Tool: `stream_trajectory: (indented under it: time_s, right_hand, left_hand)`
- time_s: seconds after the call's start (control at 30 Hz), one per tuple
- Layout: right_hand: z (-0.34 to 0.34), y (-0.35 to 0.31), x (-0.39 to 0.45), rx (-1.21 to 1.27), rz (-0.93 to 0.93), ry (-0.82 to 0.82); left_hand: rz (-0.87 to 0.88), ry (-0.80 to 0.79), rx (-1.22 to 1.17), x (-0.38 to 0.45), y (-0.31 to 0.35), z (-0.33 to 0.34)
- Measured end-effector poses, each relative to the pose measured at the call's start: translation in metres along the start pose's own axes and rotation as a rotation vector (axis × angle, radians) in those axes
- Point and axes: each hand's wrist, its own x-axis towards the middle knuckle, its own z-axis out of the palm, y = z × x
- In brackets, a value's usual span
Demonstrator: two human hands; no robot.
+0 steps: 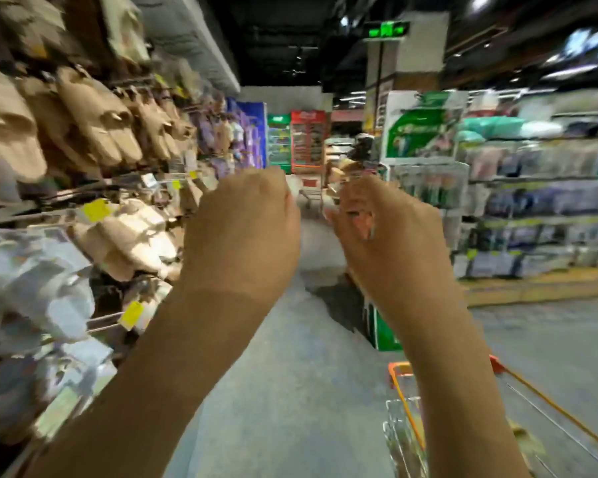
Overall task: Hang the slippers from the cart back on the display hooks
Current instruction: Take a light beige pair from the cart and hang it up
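Both my hands are raised in front of me over the aisle, and the whole picture is blurred by motion. My left hand (pixel 242 232) has its fingers curled inward with nothing visible in it. My right hand (pixel 377 232) has loosely curled fingers and also holds nothing that I can make out. Beige slippers (pixel 97 115) hang in rows on the display hooks (pixel 104 320) along the left wall, with yellow price tags on the hook ends. The wire cart (pixel 408 419) with orange trim stands at the lower right, below my right forearm; its contents are not visible.
Packaged goods in clear bags (pixel 32 288) fill the lower left shelves. A shelf unit (pixel 549 208) of packaged items lines the right side, with a green end display (pixel 425 129). The grey floor aisle (pixel 290 374) runs straight ahead toward drink coolers (pixel 306 139).
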Motion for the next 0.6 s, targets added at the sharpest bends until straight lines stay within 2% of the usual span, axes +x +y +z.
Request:
stream_trajectory:
  time_s: [0.3,0.6]
  right_hand:
    - [-0.034,0.102,-0.031,-0.496,0.308,0.060]
    - [-0.056,0.136,-0.075,-0.870,0.613,0.142]
  left_hand:
    - [0.301,-0.139,-0.469,0.032,0.056,0.132]
    - [0.548,-0.447,-0.732,0.038,0.109,0.230]
